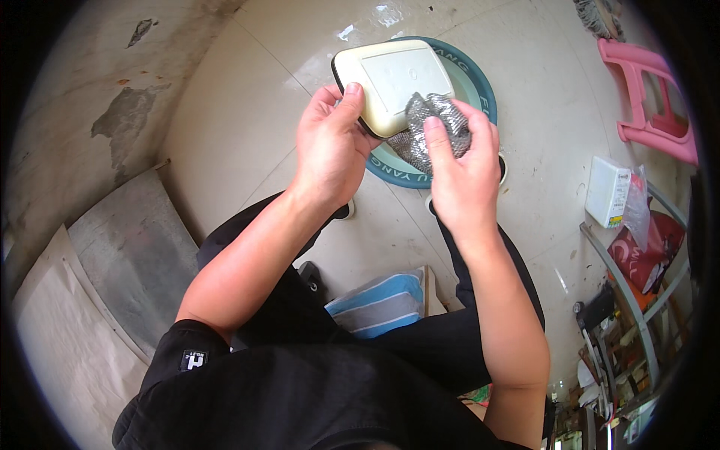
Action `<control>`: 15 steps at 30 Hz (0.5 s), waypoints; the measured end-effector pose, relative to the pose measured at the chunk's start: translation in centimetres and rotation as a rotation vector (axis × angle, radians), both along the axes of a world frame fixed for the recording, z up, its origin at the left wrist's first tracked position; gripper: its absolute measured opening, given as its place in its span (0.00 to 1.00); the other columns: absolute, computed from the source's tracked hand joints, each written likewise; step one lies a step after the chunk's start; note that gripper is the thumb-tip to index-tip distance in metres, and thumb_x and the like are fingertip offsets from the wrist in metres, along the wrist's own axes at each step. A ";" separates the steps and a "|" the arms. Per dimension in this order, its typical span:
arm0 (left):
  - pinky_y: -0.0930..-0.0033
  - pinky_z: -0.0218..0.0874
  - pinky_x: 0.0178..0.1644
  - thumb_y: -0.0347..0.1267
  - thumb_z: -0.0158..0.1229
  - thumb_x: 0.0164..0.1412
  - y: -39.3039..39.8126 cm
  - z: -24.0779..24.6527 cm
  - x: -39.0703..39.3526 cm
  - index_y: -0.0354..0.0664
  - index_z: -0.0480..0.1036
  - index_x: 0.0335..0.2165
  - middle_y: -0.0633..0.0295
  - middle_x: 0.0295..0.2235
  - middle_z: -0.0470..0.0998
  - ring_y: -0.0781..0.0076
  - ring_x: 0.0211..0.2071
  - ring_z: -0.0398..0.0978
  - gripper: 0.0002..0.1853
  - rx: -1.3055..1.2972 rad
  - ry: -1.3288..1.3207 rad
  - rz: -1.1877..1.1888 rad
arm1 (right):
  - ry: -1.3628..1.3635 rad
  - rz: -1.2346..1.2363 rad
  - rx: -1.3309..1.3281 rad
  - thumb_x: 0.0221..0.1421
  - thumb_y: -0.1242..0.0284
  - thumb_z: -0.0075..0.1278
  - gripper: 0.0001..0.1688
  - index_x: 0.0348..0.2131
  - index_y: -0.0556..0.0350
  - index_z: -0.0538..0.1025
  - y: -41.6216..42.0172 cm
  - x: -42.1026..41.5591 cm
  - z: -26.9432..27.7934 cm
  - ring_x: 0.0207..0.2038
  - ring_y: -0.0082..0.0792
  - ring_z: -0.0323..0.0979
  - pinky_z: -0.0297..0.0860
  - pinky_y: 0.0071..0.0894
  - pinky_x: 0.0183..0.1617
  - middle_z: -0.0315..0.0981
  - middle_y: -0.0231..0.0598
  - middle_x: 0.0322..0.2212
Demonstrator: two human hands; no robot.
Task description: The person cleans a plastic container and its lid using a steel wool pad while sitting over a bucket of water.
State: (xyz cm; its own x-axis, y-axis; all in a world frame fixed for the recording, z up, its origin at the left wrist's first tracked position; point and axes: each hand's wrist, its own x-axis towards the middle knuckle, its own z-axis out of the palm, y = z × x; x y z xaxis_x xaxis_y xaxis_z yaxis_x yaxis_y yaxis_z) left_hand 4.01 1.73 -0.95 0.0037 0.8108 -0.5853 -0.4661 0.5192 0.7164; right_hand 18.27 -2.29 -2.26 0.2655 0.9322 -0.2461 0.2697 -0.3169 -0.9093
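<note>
A cream-coloured rectangular dish with a dark rim (394, 79) is tilted over a round teal plastic basin (485, 84), its flat underside facing up. My left hand (334, 140) grips the dish by its near left edge, thumb on the underside. In my right hand (464, 163) is a silvery mesh scouring pad (419, 132), pinched between thumb and fingers against the dish's near right corner. The pad hides that corner. Most of the basin's inside is covered by the dish and my hands.
The basin stands on a tiled floor with wet patches beyond it. At right are a pink plastic stool (647, 95), a white box (606, 191), a red bag (647, 253) and a metal rack (624, 281). Grey boards (140, 247) lean at left; a striped cushion (388, 304) lies between my legs.
</note>
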 end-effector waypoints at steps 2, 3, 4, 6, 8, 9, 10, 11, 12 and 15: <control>0.52 0.67 0.52 0.34 0.44 0.70 -0.3 -0.2 0.1 0.35 0.62 0.43 0.52 0.44 0.73 0.63 0.46 0.74 0.12 -0.036 -0.028 0.010 | -0.141 0.050 0.130 0.56 0.67 0.57 0.21 0.46 0.57 0.71 -0.4 -0.6 -0.1 0.44 0.44 0.68 0.69 0.38 0.48 0.61 0.45 0.43; 0.51 0.67 0.53 0.34 0.43 0.70 -0.5 -0.3 0.2 0.33 0.62 0.43 0.51 0.44 0.73 0.62 0.46 0.74 0.12 -0.057 -0.039 0.018 | -0.159 0.076 0.163 0.56 0.67 0.58 0.21 0.46 0.57 0.72 -0.6 -0.7 -0.3 0.43 0.44 0.68 0.69 0.38 0.47 0.61 0.45 0.43; 0.50 0.67 0.53 0.33 0.43 0.70 -0.6 -0.4 0.2 0.32 0.61 0.44 0.49 0.44 0.72 0.60 0.47 0.74 0.12 -0.078 -0.050 0.026 | -0.175 0.102 0.197 0.55 0.68 0.58 0.20 0.45 0.57 0.72 -0.7 -0.8 -0.4 0.42 0.44 0.69 0.69 0.38 0.47 0.61 0.45 0.42; 0.51 0.66 0.54 0.33 0.42 0.71 -0.9 -0.2 0.6 0.32 0.62 0.44 0.49 0.44 0.72 0.60 0.47 0.74 0.13 -0.091 -0.071 0.032 | -0.153 0.114 0.233 0.53 0.70 0.60 0.16 0.42 0.54 0.74 -0.7 -1.1 -0.5 0.37 0.43 0.69 0.70 0.38 0.43 0.62 0.43 0.39; 0.53 0.65 0.56 0.33 0.40 0.71 -1.0 0.2 0.8 0.30 0.62 0.45 0.48 0.45 0.72 0.61 0.48 0.73 0.14 -0.074 -0.130 -0.004 | -0.195 0.141 0.283 0.53 0.71 0.60 0.15 0.40 0.54 0.75 -0.8 -1.0 -1.4 0.36 0.43 0.70 0.70 0.38 0.42 0.63 0.43 0.37; 0.53 0.65 0.56 0.34 0.40 0.71 -1.1 0.1 0.7 0.30 0.63 0.45 0.48 0.46 0.72 0.61 0.48 0.73 0.15 -0.085 -0.139 0.014 | -0.213 0.155 0.311 0.53 0.71 0.60 0.14 0.40 0.54 0.75 -0.7 -0.9 -1.9 0.36 0.43 0.70 0.70 0.38 0.41 0.64 0.42 0.37; 0.53 0.64 0.57 0.34 0.39 0.71 -1.2 0.0 0.7 0.30 0.63 0.45 0.48 0.46 0.72 0.61 0.48 0.73 0.15 -0.096 -0.149 0.032 | -0.224 0.136 0.290 0.53 0.71 0.60 0.13 0.39 0.54 0.75 -0.6 -0.8 -2.2 0.36 0.43 0.70 0.70 0.38 0.41 0.65 0.42 0.36; 0.53 0.64 0.57 0.34 0.39 0.71 -1.2 0.0 0.6 0.29 0.63 0.45 0.47 0.46 0.72 0.61 0.48 0.73 0.15 -0.108 -0.159 0.049 | -0.236 0.118 0.270 0.53 0.71 0.59 0.13 0.38 0.54 0.76 -0.5 -0.7 -2.4 0.36 0.43 0.70 0.70 0.38 0.41 0.65 0.43 0.35; 0.52 0.64 0.57 0.34 0.39 0.72 -1.3 0.1 0.6 0.29 0.63 0.45 0.47 0.46 0.72 0.61 0.48 0.73 0.16 -0.120 -0.158 0.043 | -0.250 0.098 0.248 0.53 0.70 0.59 0.12 0.38 0.54 0.76 -0.4 -0.4 -2.8 0.36 0.44 0.70 0.69 0.39 0.40 0.66 0.43 0.35; 0.52 0.63 0.58 0.34 0.38 0.72 -1.3 0.4 0.7 0.28 0.63 0.46 0.47 0.47 0.72 0.60 0.49 0.73 0.16 -0.141 -0.172 0.025 | -0.241 0.030 0.075 0.56 0.69 0.57 0.12 0.39 0.55 0.75 0.1 0.5 -3.7 0.37 0.45 0.71 0.69 0.39 0.41 0.67 0.45 0.35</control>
